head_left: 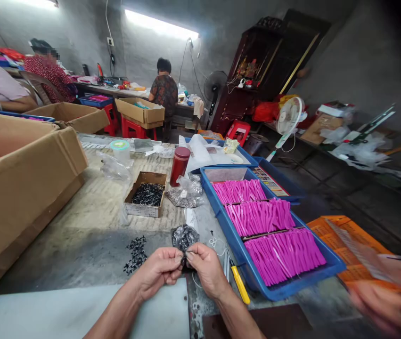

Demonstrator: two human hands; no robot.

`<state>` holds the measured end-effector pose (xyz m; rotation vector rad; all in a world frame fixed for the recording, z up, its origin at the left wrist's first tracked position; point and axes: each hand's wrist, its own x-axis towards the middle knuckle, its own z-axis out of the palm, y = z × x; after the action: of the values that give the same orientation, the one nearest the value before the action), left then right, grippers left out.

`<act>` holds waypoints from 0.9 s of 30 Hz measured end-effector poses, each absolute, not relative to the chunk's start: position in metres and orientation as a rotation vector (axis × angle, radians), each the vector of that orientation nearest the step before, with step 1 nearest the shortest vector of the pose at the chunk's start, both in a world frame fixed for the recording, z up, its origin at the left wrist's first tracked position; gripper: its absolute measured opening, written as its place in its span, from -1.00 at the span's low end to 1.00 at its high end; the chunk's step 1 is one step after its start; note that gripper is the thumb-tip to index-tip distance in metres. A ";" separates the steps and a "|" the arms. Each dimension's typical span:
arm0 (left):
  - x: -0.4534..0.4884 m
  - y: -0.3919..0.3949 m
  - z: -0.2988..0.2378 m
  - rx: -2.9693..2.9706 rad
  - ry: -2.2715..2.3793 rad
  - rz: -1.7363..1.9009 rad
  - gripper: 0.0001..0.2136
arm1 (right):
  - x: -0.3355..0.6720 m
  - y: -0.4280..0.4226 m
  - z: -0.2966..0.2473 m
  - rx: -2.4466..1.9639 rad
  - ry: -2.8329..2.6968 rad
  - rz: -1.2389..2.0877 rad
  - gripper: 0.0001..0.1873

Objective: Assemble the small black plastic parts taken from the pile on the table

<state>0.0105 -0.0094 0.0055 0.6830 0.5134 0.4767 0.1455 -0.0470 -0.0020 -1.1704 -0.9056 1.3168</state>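
Note:
My left hand (162,267) and my right hand (208,269) meet over the table, thumbs and fingertips pinched together. Something small and dark seems to be between them, but the fingers hide what it is. Just behind the fingertips lies a crumpled dark plastic bag (185,235), its contents unclear. To the left of my left hand is a loose pile of small black parts (135,254). A screwdriver with a yellow handle (240,284) rests beside my right hand, near a thin white loop of cord (213,242).
A blue tray (217,207) holds rows of magenta strips (281,252). Farther back stand a small carton of black pieces (147,194) and a dark red cup (179,165). A large cardboard box (23,188) borders the left. Another person's blurred hand (384,301) is at right; several people sit behind.

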 end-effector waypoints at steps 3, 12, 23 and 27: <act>0.011 -0.010 0.004 0.678 0.506 0.483 -0.86 | 0.145 -0.048 -0.001 -1.158 -0.906 1.325 -0.85; 0.011 -0.010 0.003 0.668 0.505 0.479 -0.87 | 0.146 -0.050 -0.004 -1.154 -0.931 1.306 -0.85; 0.011 -0.012 0.001 0.626 0.459 0.488 -0.87 | 0.147 -0.053 -0.002 -1.170 -0.941 1.293 -0.86; 0.011 -0.012 0.001 0.627 0.457 0.486 -0.88 | 0.146 -0.052 -0.001 -1.177 -0.926 1.282 -0.86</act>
<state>0.0113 -0.0119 0.0014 0.6272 0.4570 0.4858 0.1460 -0.0524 -0.0006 -1.1768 -0.9258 1.2824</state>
